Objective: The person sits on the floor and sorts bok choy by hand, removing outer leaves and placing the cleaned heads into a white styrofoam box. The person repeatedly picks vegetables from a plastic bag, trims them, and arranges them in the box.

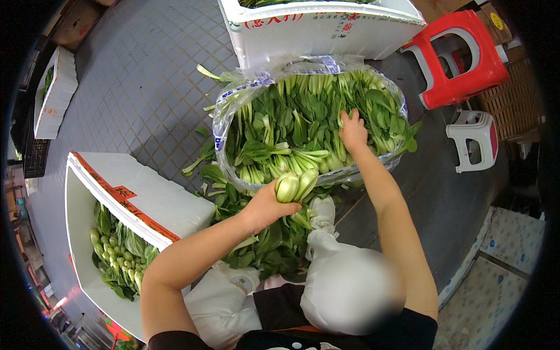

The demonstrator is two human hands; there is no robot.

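Observation:
My left hand (267, 205) holds two heads of bok choy (297, 186), their pale green bases pointing up. They are in front of the near rim of a clear plastic bag (223, 127) with blue print. Packed rows of bok choy (306, 105) fill the bag, leaves and pale stalks showing. My right hand (353, 133) reaches down among the bok choy in the bag's right half, fingers bent against the stalks. Whether it grips one is hidden. Loose leaves (275, 245) lie in a heap on the floor between my legs.
At left, a white foam box (175, 192) holds neatly stacked bok choy (118, 253). Another foam box (315, 37) stands beyond the bag. A red stool (477, 78) and a small white stool (472, 131) are at right. A further foam box (59, 100) is far left.

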